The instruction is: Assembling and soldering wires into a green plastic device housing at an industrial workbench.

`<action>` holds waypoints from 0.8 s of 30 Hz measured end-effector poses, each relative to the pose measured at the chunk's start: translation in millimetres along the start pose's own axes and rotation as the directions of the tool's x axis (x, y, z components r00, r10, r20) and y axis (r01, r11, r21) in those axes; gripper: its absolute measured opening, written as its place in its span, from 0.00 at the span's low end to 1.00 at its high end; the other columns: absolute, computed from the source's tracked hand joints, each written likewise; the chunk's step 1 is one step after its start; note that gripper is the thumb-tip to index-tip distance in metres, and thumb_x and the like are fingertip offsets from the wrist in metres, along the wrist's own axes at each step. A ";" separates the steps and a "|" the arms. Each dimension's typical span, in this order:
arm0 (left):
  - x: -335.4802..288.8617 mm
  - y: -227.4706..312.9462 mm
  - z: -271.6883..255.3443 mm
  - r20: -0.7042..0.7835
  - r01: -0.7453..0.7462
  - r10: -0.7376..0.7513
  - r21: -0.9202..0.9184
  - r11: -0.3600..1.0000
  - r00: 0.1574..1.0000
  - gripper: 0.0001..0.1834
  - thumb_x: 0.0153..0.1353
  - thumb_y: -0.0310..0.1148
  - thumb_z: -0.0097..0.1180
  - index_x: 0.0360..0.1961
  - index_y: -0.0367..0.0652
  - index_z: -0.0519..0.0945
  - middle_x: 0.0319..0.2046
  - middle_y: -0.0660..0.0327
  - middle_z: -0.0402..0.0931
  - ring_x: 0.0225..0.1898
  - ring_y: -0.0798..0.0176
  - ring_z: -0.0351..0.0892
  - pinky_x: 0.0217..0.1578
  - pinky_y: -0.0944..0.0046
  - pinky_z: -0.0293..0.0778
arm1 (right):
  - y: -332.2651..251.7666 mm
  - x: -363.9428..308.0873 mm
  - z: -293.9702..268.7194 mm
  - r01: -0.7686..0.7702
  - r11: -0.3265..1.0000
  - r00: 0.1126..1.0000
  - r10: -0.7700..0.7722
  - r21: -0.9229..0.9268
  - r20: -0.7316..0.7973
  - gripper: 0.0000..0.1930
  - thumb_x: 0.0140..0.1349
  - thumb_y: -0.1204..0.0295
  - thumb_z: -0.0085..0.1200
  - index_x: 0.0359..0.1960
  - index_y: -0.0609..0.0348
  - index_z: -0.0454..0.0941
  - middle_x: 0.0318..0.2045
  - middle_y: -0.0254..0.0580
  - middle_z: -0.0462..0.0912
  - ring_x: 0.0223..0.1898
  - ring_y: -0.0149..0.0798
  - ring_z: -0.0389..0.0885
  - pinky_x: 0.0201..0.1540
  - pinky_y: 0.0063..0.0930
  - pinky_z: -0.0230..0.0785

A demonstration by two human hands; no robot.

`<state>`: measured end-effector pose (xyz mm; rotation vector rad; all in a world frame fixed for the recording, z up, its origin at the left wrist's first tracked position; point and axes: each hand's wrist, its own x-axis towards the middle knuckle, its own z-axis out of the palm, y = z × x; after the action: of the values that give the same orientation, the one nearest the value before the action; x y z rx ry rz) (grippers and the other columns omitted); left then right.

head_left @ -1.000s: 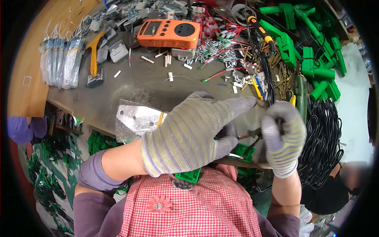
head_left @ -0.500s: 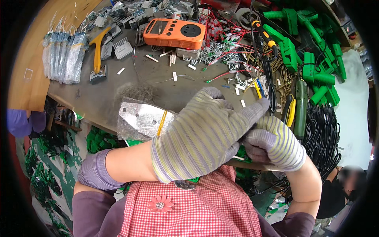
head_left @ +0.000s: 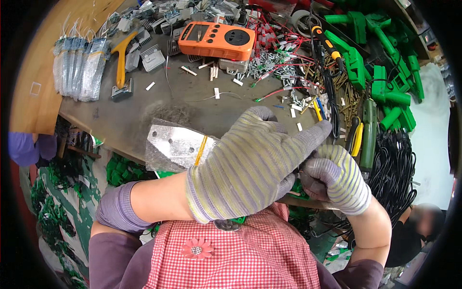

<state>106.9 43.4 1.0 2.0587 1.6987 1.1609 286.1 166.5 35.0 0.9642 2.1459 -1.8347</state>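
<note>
grey-yellow striped-knit-gloved left hand (head_left: 245, 166) pointing one finger, matching-gloved right hand (head_left: 340, 180) holding its fingers curled, can't tell what either is pinching, green plastic part (head_left: 298, 187) showing between them, film-wrapped flat silver plate (head_left: 175, 146) lying by left hand

The desk (head_left: 120, 113) has its widest open lane across the middle, from the near left corner to just beyond the left hand (head_left: 245, 166), crossed by low white pieces (head_left: 216, 93). At the near edge, the plastic-wrapped plate (head_left: 175, 147) blocks the way beside that hand's wrist, and the right hand (head_left: 337, 180), close against the left, shuts the passage between them. Toward the far edge stand the orange meter (head_left: 216, 41) and the yellow-handled tool (head_left: 121, 62). Along the right edge, pliers (head_left: 357, 137), black cables (head_left: 394, 168) and green housings (head_left: 356, 70) crowd out any path.
</note>
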 end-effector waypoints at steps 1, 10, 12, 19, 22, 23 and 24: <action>-0.1 1.0 -0.6 -0.014 0.004 -0.005 -0.009 1.000 1.000 0.44 0.42 0.32 0.68 0.66 0.46 0.71 0.28 0.63 0.81 0.38 0.49 0.80 0.52 0.50 0.70 | -8.9 -5.8 0.3 -0.168 0.985 0.985 0.169 0.040 -0.027 0.06 0.57 0.69 0.62 0.30 0.58 0.81 0.25 0.45 0.80 0.20 0.48 0.78 0.25 0.33 0.69; 0.9 -2.7 -1.2 -0.035 -0.047 0.046 -0.022 0.999 0.998 0.44 0.42 0.31 0.67 0.67 0.46 0.71 0.28 0.63 0.81 0.38 0.50 0.80 0.54 0.49 0.69 | 0.1 -1.7 7.2 0.443 0.545 0.783 -0.622 -0.712 0.010 0.09 0.57 0.65 0.62 0.28 0.58 0.81 0.18 0.42 0.74 0.21 0.49 0.76 0.26 0.40 0.68; -0.2 -4.3 -1.8 -0.020 -0.043 0.042 -0.065 0.997 0.999 0.44 0.41 0.31 0.67 0.66 0.46 0.71 0.29 0.63 0.81 0.38 0.49 0.80 0.54 0.49 0.69 | -15.0 -6.5 4.9 -0.119 0.988 0.992 0.122 0.095 -0.021 0.09 0.57 0.66 0.62 0.28 0.59 0.80 0.17 0.44 0.74 0.19 0.50 0.75 0.26 0.39 0.69; 4.3 -1.3 -1.5 -0.043 -0.082 0.081 -0.011 0.997 0.996 0.45 0.38 0.30 0.67 0.65 0.46 0.72 0.28 0.61 0.80 0.36 0.48 0.79 0.53 0.49 0.70 | -1.8 -4.5 6.6 0.418 0.306 0.759 -0.635 -0.855 0.144 0.11 0.48 0.66 0.64 0.33 0.56 0.80 0.21 0.42 0.77 0.26 0.50 0.77 0.28 0.44 0.68; 5.9 -0.3 -7.0 0.131 -0.032 0.037 -0.041 0.999 0.991 0.46 0.37 0.30 0.67 0.65 0.47 0.72 0.26 0.60 0.78 0.35 0.49 0.78 0.53 0.49 0.70 | 22.2 1.7 11.6 0.558 0.553 0.733 -0.678 -0.618 0.056 0.08 0.44 0.71 0.59 0.29 0.54 0.78 0.19 0.40 0.75 0.20 0.49 0.75 0.23 0.42 0.67; 6.3 1.3 -5.7 0.130 -0.025 0.033 -0.059 0.998 0.991 0.45 0.38 0.30 0.67 0.66 0.47 0.72 0.26 0.61 0.78 0.34 0.50 0.78 0.53 0.49 0.70 | 20.0 -0.5 6.9 0.536 0.499 0.727 -0.683 -0.682 0.071 0.07 0.47 0.70 0.59 0.29 0.55 0.79 0.20 0.41 0.77 0.21 0.49 0.77 0.24 0.42 0.68; 6.2 1.6 -5.4 0.129 -0.017 0.027 -0.076 0.997 0.991 0.45 0.39 0.30 0.66 0.66 0.47 0.72 0.25 0.61 0.78 0.33 0.50 0.77 0.53 0.49 0.69 | 18.0 -2.7 0.5 0.511 0.440 0.721 -0.688 -0.739 0.089 0.07 0.51 0.68 0.60 0.30 0.56 0.80 0.21 0.42 0.79 0.22 0.49 0.79 0.25 0.42 0.70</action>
<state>104.4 46.9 8.2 2.0646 1.5536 1.0549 298.2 165.8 21.3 0.1816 3.2625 -0.7647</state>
